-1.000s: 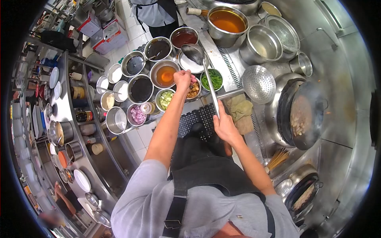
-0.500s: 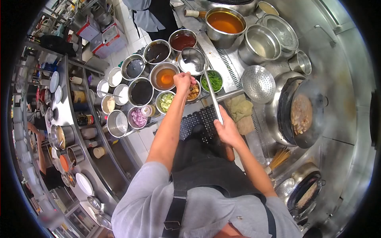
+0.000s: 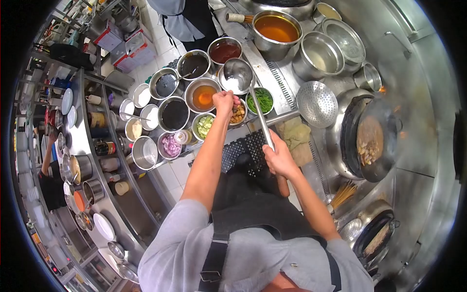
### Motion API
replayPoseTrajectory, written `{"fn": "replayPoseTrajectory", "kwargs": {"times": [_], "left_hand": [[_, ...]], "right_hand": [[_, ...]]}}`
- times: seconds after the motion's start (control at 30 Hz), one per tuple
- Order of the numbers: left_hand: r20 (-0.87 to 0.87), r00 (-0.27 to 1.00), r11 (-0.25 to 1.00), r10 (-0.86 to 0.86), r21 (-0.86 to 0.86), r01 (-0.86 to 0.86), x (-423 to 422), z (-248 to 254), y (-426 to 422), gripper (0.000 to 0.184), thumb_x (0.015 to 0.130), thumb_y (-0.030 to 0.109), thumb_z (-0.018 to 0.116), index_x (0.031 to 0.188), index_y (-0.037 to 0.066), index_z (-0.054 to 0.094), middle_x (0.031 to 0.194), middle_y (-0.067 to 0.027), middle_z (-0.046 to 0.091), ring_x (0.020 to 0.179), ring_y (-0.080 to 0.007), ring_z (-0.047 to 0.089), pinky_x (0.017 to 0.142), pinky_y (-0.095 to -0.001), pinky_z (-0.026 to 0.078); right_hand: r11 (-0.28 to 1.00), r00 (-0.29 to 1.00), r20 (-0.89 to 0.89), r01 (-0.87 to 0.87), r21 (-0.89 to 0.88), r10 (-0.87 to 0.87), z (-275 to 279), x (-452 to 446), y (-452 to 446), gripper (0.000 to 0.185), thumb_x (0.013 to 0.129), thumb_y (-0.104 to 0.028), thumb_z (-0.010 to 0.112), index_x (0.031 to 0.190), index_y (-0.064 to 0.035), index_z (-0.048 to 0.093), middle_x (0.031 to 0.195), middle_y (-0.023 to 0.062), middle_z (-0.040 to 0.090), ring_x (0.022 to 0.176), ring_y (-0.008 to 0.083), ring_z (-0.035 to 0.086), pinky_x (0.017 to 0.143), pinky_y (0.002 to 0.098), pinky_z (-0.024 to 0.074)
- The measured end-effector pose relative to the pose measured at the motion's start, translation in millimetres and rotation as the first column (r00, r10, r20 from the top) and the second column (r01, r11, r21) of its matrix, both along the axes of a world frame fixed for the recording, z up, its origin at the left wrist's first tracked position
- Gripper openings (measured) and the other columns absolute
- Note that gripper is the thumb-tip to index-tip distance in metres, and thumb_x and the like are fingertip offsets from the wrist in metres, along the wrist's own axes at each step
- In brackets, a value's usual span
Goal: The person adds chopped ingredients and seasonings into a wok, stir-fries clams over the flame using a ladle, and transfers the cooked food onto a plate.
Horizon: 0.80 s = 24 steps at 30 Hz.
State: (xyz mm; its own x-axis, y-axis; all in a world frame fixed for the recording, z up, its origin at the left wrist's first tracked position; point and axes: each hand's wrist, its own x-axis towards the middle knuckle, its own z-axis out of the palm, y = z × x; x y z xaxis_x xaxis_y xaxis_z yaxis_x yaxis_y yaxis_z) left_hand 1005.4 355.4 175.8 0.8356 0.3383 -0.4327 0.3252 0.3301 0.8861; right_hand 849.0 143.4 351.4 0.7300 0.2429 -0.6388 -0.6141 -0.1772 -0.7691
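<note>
My right hand [image 3: 279, 156] is wrapped round the long metal handle of a ladle [image 3: 262, 117], whose wooden end shows below it. The ladle's bowl is over a bowl of white stuff [image 3: 228, 83]. My left hand [image 3: 226, 103] is closed, fingers bunched, above a bowl of brown chunks [image 3: 238, 116]; whatever is in the fingers is hidden. Around it stand a bowl with an orange yolk-like blob [image 3: 203, 97], a bowl of chopped green pieces [image 3: 204, 125] and a bowl of green chopped stalks [image 3: 261, 100].
To the right, a wok [image 3: 374, 141] holding browned food sits on a burner, with small flames at its rim. A perforated strainer [image 3: 316, 103], a pot of orange liquid [image 3: 277, 30] and a bamboo brush [image 3: 343, 195] are nearby. Another person [image 3: 187, 22] stands at the top.
My two hands and the ladle have hardly moved; the ladle's bowl has tilted slightly. Small flames now show beside the wok. A person's arm at far left has shifted.
</note>
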Motion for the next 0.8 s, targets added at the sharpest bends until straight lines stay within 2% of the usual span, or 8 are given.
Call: {"fn": "replayPoseTrajectory", "kwargs": {"times": [0.1, 0.2, 0.3, 0.6, 0.73, 0.8], "left_hand": [[-0.003, 1.0, 1.0, -0.017, -0.014, 0.017, 1, -3, 2, 0.022, 0.096, 0.01, 0.063, 0.079, -0.002, 0.064, 0.069, -0.0125, 0.069, 0.05, -0.0162, 0.064, 0.043, -0.0294, 0.048], [-0.053, 0.999, 1.0, -0.003, -0.005, 0.003, 1, -1, 1, 0.021, 0.097, 0.01, 0.063, 0.08, -0.003, 0.064, 0.07, -0.0123, 0.068, 0.05, -0.0164, 0.064, 0.043, -0.0295, 0.048], [-0.022, 1.0, 1.0, 0.004, -0.015, -0.004, -1, 2, 1, 0.022, 0.098, 0.01, 0.062, 0.08, -0.003, 0.063, 0.07, -0.0123, 0.068, 0.05, -0.0163, 0.063, 0.043, -0.0296, 0.047], [-0.028, 0.999, 1.0, -0.023, 0.003, 0.023, 0, -8, 4, 0.022, 0.098, 0.012, 0.063, 0.081, -0.002, 0.064, 0.069, -0.0117, 0.069, 0.049, -0.0153, 0.063, 0.043, -0.0282, 0.048], [0.006, 1.0, 1.0, -0.015, -0.019, 0.015, -2, -7, 4, 0.022, 0.097, 0.011, 0.063, 0.08, -0.002, 0.063, 0.069, -0.0115, 0.068, 0.049, -0.015, 0.062, 0.045, -0.0278, 0.049], [-0.017, 0.996, 0.995, -0.082, -0.049, 0.081, -3, -4, 10, 0.019, 0.098, 0.011, 0.062, 0.087, -0.004, 0.065, 0.072, -0.0117, 0.069, 0.052, -0.0151, 0.064, 0.046, -0.0272, 0.05]], "right_hand": [[0.996, 0.999, 0.035, 0.019, 0.09, -0.022, -6, 4, 0, 0.061, 0.098, -0.004, 0.047, 0.156, -0.0153, 0.034, 0.063, -0.0011, 0.044, 0.039, 0.009, 0.04, 0.034, 0.0285, 0.0361], [0.988, 1.0, 0.008, -0.005, 0.154, 0.004, -4, 2, -4, 0.061, 0.099, -0.004, 0.047, 0.157, -0.0163, 0.033, 0.064, -0.0003, 0.045, 0.039, 0.0094, 0.041, 0.035, 0.0287, 0.0369], [0.994, 0.999, -0.033, 0.012, 0.109, -0.009, -4, 8, -1, 0.06, 0.099, -0.005, 0.046, 0.156, -0.0165, 0.033, 0.063, -0.0002, 0.045, 0.04, 0.0091, 0.041, 0.035, 0.0286, 0.0365], [0.989, 0.998, -0.064, 0.038, 0.143, -0.029, -6, 1, 6, 0.058, 0.099, -0.007, 0.048, 0.155, -0.0149, 0.033, 0.063, 0.0004, 0.044, 0.039, 0.0099, 0.04, 0.035, 0.0294, 0.0377], [0.942, 0.978, -0.202, 0.12, 0.314, -0.057, -6, 4, 0, 0.043, 0.101, -0.009, 0.048, 0.143, -0.0142, 0.044, 0.064, -0.0016, 0.042, 0.039, 0.0075, 0.038, 0.034, 0.0279, 0.0363], [0.897, 0.96, -0.269, 0.185, 0.403, -0.077, -13, 8, -5, 0.037, 0.102, -0.011, 0.049, 0.139, -0.0149, 0.047, 0.064, -0.0024, 0.041, 0.039, 0.0064, 0.037, 0.035, 0.0271, 0.0355]]}}
